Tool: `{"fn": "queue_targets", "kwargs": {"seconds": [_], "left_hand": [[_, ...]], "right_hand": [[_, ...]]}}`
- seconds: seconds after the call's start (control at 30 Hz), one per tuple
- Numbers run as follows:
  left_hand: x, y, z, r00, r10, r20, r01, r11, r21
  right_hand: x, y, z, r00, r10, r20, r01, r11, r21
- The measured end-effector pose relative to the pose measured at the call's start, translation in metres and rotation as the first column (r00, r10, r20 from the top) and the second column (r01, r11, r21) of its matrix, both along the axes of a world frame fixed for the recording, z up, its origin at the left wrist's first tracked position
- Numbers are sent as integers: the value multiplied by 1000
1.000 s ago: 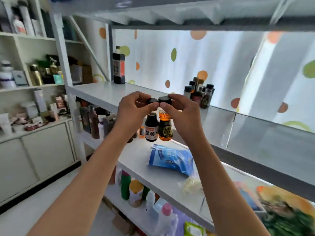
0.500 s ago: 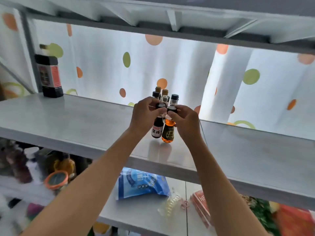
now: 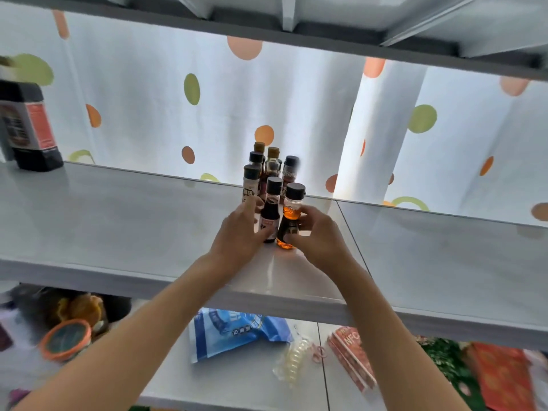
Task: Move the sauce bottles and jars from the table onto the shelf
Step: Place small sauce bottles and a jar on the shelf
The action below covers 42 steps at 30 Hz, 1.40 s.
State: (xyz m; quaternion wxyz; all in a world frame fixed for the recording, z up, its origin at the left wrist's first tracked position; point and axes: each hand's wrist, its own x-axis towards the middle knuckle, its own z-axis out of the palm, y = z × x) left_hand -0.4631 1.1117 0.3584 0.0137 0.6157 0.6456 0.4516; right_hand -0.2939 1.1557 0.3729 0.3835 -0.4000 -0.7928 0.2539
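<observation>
Two small bottles are sitting side by side on the grey shelf (image 3: 118,221), right in front of a little cluster of sauce bottles (image 3: 268,170) that stands near the back edge. Behind the shelf hangs a white curtain (image 3: 148,114) with orange and green dots, lit from behind, and the underside of another shelf board runs across the top.

The left hand (image 3: 240,232) curls around the dark bottle (image 3: 270,213), thumb across its lower label. The right hand (image 3: 315,232) grips the amber bottle (image 3: 289,222) the same way, fingers wrapped round the lower body. Both bottles look upright, with their bases down at the shelf surface, touching each other or as good as. Both have black caps. The dark one holds near-black liquid, the other orange liquid up top with a dark label below.

Far left on the same shelf there's a big dark bottle (image 3: 28,126) with a red and white label, too blurry to read.

On the lower shelf: a blue bag (image 3: 231,333) with white print, not legible to me, a clear crinkly packet (image 3: 292,361) next to it, a red pack (image 3: 353,357) with letters that look like "NFC", a jar with an orange lid (image 3: 66,339) on the left, plus some red and green packaging at far right. Labels on the cluster bottles have characters but they're too small to make out.
</observation>
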Motion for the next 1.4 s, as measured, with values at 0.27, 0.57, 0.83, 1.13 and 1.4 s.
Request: {"fn": "queue_targets", "kwargs": {"seconds": [0.27, 0.57, 0.83, 1.13, 1.4], "left_hand": [[2, 30, 10, 997, 72, -33, -75, 992, -97], [0, 91, 13, 969, 238, -62, -244, 964, -109], [-5, 112, -4, 947, 312, -72, -313, 950, -14], [-4, 112, -5, 957, 291, -18, -290, 956, 50], [-6, 106, -6, 957, 292, -5, -291, 954, -75]], "right_hand": [[-10, 26, 0, 986, -12, 164, 19, 999, -45], [-26, 92, 2, 999, 16, -52, -28, 967, -253], [-42, 123, -17, 996, -52, -74, 38, 984, -175], [-48, 132, -23, 977, -209, -33, 201, 964, -176], [-49, 128, -27, 986, -159, 48, 164, 978, -125]]}}
